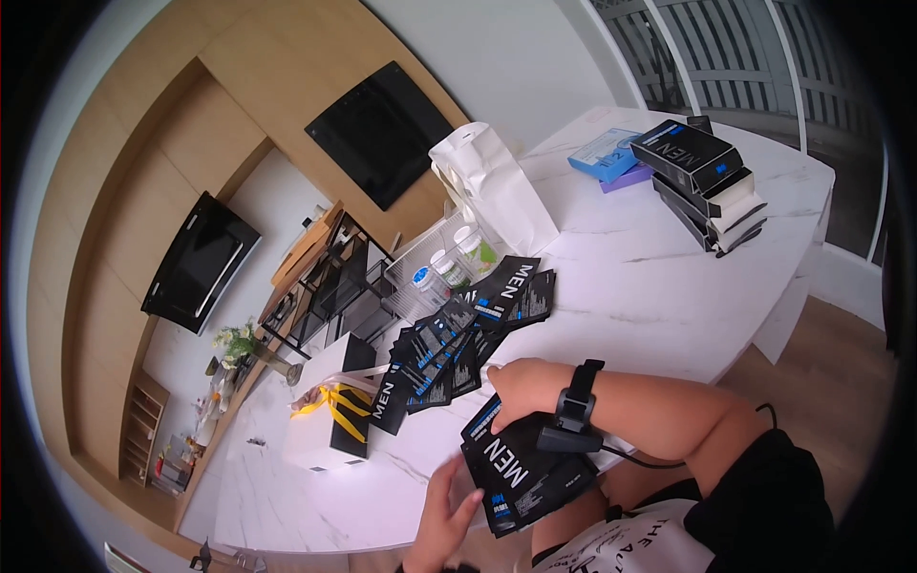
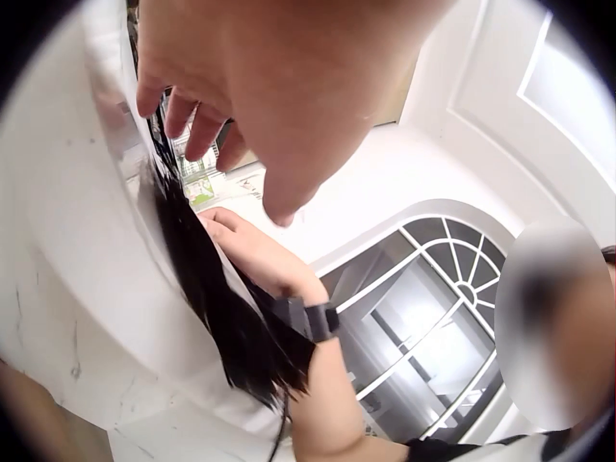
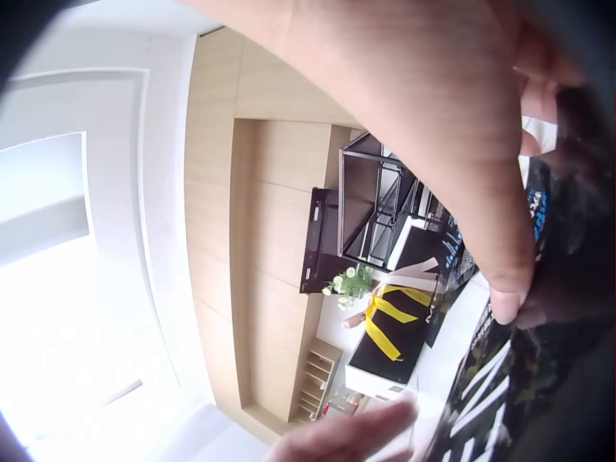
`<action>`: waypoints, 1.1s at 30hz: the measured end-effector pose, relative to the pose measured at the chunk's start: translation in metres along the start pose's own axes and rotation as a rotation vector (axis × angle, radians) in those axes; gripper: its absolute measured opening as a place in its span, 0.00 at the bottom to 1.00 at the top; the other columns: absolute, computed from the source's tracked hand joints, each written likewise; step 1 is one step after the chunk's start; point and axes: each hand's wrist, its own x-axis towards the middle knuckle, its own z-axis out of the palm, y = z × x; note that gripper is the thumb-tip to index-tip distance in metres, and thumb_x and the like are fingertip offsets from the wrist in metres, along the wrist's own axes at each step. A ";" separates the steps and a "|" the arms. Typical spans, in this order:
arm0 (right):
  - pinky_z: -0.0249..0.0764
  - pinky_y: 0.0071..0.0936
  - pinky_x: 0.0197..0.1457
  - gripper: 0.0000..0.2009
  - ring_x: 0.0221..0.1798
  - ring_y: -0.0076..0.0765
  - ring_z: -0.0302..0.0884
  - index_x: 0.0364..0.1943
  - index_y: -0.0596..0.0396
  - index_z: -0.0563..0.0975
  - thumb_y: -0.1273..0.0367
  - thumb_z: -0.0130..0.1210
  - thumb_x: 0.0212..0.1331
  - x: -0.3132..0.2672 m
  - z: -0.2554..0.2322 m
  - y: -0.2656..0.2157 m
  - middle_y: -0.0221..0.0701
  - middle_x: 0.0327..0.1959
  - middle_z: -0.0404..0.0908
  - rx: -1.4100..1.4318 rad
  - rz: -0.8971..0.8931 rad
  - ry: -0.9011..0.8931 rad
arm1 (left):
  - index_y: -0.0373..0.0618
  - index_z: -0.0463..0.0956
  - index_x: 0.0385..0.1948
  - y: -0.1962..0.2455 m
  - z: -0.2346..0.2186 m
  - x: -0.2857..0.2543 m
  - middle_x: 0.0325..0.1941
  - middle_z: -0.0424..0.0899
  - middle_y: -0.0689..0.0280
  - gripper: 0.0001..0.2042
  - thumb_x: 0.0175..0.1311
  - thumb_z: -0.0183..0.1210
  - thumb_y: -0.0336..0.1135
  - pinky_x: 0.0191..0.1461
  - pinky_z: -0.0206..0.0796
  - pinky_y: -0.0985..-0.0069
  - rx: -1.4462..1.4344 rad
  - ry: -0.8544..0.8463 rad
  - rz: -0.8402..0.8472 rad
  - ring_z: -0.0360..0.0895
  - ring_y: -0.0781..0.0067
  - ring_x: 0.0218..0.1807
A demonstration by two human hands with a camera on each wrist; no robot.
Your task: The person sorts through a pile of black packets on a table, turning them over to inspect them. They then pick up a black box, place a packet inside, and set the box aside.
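Several black "MEN" packets (image 1: 521,473) form a stack near the table's front edge. My right hand (image 1: 523,390) grips the upper edge of this stack; in the right wrist view the thumb of my right hand (image 3: 414,115) presses on the black packaging (image 3: 481,414). Beside the stack's lower left side is my left hand (image 1: 444,516), fingers extended and thumb apart. The left wrist view shows my left hand (image 2: 260,87) with loose fingers above the dark packets (image 2: 217,298), holding nothing. More black packets (image 1: 444,353) lie spread in an overlapping pile farther in.
Behind the pile are lidded bottles (image 1: 442,265) in a clear rack and a white paper bag (image 1: 497,186). Black boxes (image 1: 686,158) and a blue box (image 1: 604,153) stand at the far right. A white-and-black box with yellow ribbon (image 1: 330,420) sits left.
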 end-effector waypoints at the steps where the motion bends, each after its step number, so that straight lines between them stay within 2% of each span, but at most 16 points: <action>1: 0.70 0.38 0.45 0.38 0.41 0.52 0.75 0.44 0.70 0.66 0.50 0.64 0.35 0.000 0.000 0.001 0.49 0.35 0.77 0.007 -0.010 0.004 | 0.35 0.60 0.54 -0.022 0.001 -0.026 0.55 0.67 0.55 0.25 0.55 0.57 0.33 0.60 0.54 0.73 -0.123 0.000 -0.116 0.63 0.64 0.57; 2: 0.69 0.38 0.45 0.37 0.41 0.52 0.74 0.44 0.70 0.66 0.51 0.63 0.36 -0.002 -0.003 0.000 0.49 0.35 0.76 0.023 -0.012 -0.005 | 0.41 0.73 0.30 0.026 0.007 -0.042 0.28 0.77 0.66 0.16 0.67 0.42 0.44 0.48 0.62 0.73 -0.357 0.169 -0.232 0.72 0.74 0.40; 3: 0.69 0.38 0.45 0.37 0.41 0.52 0.74 0.44 0.70 0.66 0.51 0.63 0.36 -0.002 -0.003 -0.001 0.49 0.35 0.76 0.024 -0.011 -0.002 | 0.40 0.72 0.26 0.022 0.004 -0.063 0.26 0.75 0.67 0.18 0.66 0.43 0.46 0.40 0.65 0.81 -0.366 0.093 -0.283 0.73 0.76 0.34; 4: 0.69 0.38 0.45 0.37 0.41 0.52 0.74 0.43 0.70 0.66 0.51 0.63 0.36 -0.002 -0.003 -0.001 0.49 0.34 0.76 0.034 -0.024 -0.009 | 0.39 0.72 0.25 0.023 0.009 -0.080 0.24 0.75 0.67 0.21 0.65 0.43 0.49 0.40 0.65 0.79 -0.473 0.033 -0.512 0.74 0.75 0.33; 5: 0.69 0.38 0.45 0.36 0.41 0.52 0.74 0.43 0.70 0.66 0.51 0.63 0.36 -0.002 -0.002 -0.002 0.49 0.34 0.76 0.044 -0.040 -0.021 | 0.39 0.73 0.28 0.014 0.011 -0.090 0.28 0.76 0.65 0.25 0.64 0.41 0.55 0.43 0.66 0.76 -0.525 -0.158 -0.582 0.75 0.73 0.37; 7: 0.69 0.38 0.44 0.36 0.41 0.52 0.74 0.42 0.70 0.67 0.51 0.63 0.36 -0.003 0.001 -0.008 0.49 0.34 0.76 0.052 -0.064 -0.054 | 0.38 0.71 0.38 -0.009 0.027 -0.112 0.36 0.76 0.62 0.30 0.61 0.39 0.61 0.49 0.66 0.72 -0.817 -0.269 -0.825 0.74 0.69 0.43; 8: 0.70 0.38 0.44 0.36 0.40 0.52 0.74 0.42 0.71 0.67 0.51 0.63 0.37 -0.003 0.002 -0.012 0.49 0.34 0.76 0.062 -0.096 -0.067 | 0.38 0.71 0.38 -0.017 0.031 -0.111 0.36 0.76 0.62 0.30 0.61 0.39 0.61 0.49 0.66 0.72 -0.828 -0.261 -0.836 0.74 0.69 0.43; 10: 0.70 0.38 0.43 0.36 0.40 0.53 0.74 0.41 0.71 0.67 0.51 0.63 0.37 -0.004 0.008 -0.022 0.50 0.34 0.76 0.067 -0.135 -0.102 | 0.38 0.65 0.49 -0.032 0.039 -0.111 0.48 0.73 0.58 0.33 0.59 0.38 0.64 0.55 0.63 0.67 -1.535 -0.221 -0.618 0.71 0.65 0.51; 13: 0.70 0.38 0.42 0.36 0.39 0.53 0.74 0.41 0.72 0.66 0.51 0.63 0.37 -0.008 0.013 -0.035 0.51 0.33 0.76 0.043 -0.181 -0.112 | 0.37 0.60 0.54 0.002 0.034 -0.083 0.55 0.69 0.57 0.35 0.59 0.39 0.64 0.57 0.61 0.65 -1.527 -0.161 -0.654 0.68 0.62 0.55; 19: 0.71 0.40 0.39 0.35 0.37 0.55 0.74 0.40 0.69 0.65 0.50 0.62 0.39 -0.018 0.020 -0.053 0.52 0.31 0.75 0.070 -0.284 -0.200 | 0.36 0.65 0.49 0.018 0.043 -0.066 0.46 0.77 0.58 0.19 0.59 0.54 0.36 0.47 0.71 0.72 -1.524 -0.060 -0.949 0.76 0.65 0.45; 23: 0.71 0.35 0.40 0.38 0.38 0.51 0.75 0.45 0.70 0.64 0.47 0.60 0.42 -0.009 0.014 -0.047 0.52 0.34 0.75 0.161 -0.201 -0.309 | 0.33 0.65 0.50 0.029 0.037 -0.064 0.46 0.75 0.60 0.19 0.58 0.53 0.32 0.50 0.68 0.74 -1.211 0.098 -0.786 0.74 0.67 0.47; 26: 0.70 0.26 0.46 0.46 0.44 0.41 0.73 0.55 0.68 0.58 0.40 0.56 0.43 0.000 0.002 -0.047 0.49 0.43 0.73 0.622 -0.143 -0.460 | 0.32 0.60 0.54 0.039 0.015 -0.047 0.50 0.72 0.59 0.24 0.57 0.55 0.33 0.57 0.59 0.72 -1.099 0.108 -0.578 0.70 0.67 0.50; 27: 0.68 0.24 0.49 0.44 0.47 0.36 0.71 0.56 0.66 0.58 0.43 0.58 0.44 0.010 0.007 -0.042 0.45 0.46 0.71 0.717 -0.181 -0.423 | 0.33 0.58 0.55 0.037 0.004 -0.039 0.55 0.68 0.58 0.26 0.57 0.55 0.34 0.57 0.59 0.72 -0.955 0.026 -0.615 0.69 0.66 0.52; 29: 0.70 0.24 0.46 0.47 0.47 0.39 0.72 0.56 0.69 0.57 0.42 0.60 0.40 0.011 0.000 -0.040 0.49 0.48 0.69 1.058 -0.197 -0.326 | 0.36 0.61 0.54 0.026 0.005 -0.020 0.53 0.69 0.61 0.24 0.56 0.56 0.32 0.57 0.57 0.75 -0.880 0.165 -0.437 0.65 0.69 0.54; 31: 0.68 0.20 0.47 0.32 0.43 0.25 0.72 0.51 0.61 0.65 0.55 0.63 0.46 -0.003 -0.026 -0.046 0.34 0.43 0.74 1.243 -0.240 -0.338 | 0.39 0.58 0.57 0.026 -0.005 0.008 0.55 0.67 0.62 0.26 0.55 0.55 0.32 0.60 0.55 0.71 -0.718 0.215 -0.270 0.65 0.67 0.56; 33: 0.69 0.18 0.45 0.24 0.40 0.21 0.72 0.47 0.60 0.69 0.60 0.61 0.50 0.003 -0.025 -0.035 0.29 0.39 0.76 1.208 -0.254 -0.206 | 0.37 0.64 0.52 0.019 -0.016 0.036 0.50 0.72 0.64 0.20 0.59 0.55 0.31 0.55 0.59 0.78 -0.568 0.208 -0.165 0.67 0.75 0.50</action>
